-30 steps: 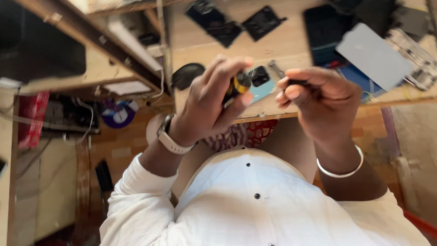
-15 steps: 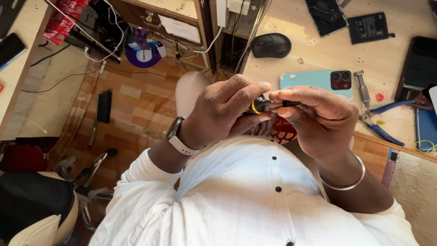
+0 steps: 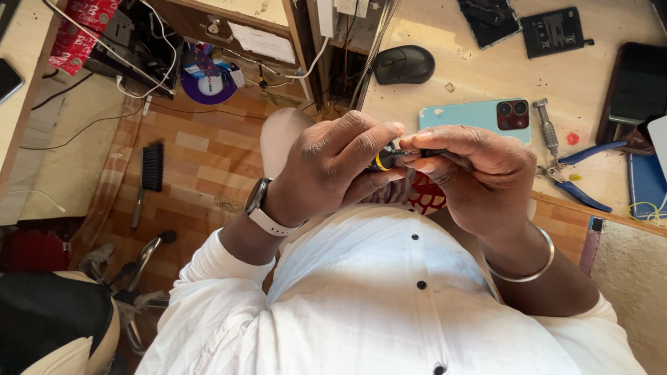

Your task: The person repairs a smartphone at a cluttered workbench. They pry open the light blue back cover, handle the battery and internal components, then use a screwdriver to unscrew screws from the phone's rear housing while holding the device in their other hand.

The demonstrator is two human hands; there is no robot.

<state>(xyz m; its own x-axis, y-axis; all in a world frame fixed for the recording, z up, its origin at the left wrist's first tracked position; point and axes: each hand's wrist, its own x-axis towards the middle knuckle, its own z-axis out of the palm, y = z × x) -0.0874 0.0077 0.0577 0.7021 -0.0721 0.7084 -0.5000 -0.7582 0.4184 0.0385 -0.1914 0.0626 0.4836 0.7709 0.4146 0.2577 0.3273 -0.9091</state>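
Both my hands meet in front of my chest over a small black screwdriver with a yellow ring (image 3: 386, 160). My left hand (image 3: 333, 170), with a watch on its wrist, grips the handle. My right hand (image 3: 479, 173), with a metal bangle on its wrist, pinches the tool's black front end between thumb and fingertips. The tip is hidden by my fingers. Just beyond my hands a light blue phone (image 3: 479, 114) lies back up on the wooden table (image 3: 445, 83).
On the table lie a black mouse (image 3: 404, 64), a metal screwdriver (image 3: 547, 127), blue-handled pliers (image 3: 582, 173), a dark tablet (image 3: 636, 83) and opened phone parts (image 3: 556, 31). To the left, below the table, are cables, a disc (image 3: 208, 85) and a brush (image 3: 147, 177) on the tiled floor.
The view has swung over the last second, so the table now sits at upper right. My hands have stayed together on the screwdriver, with my right fingers shifting along its front end.
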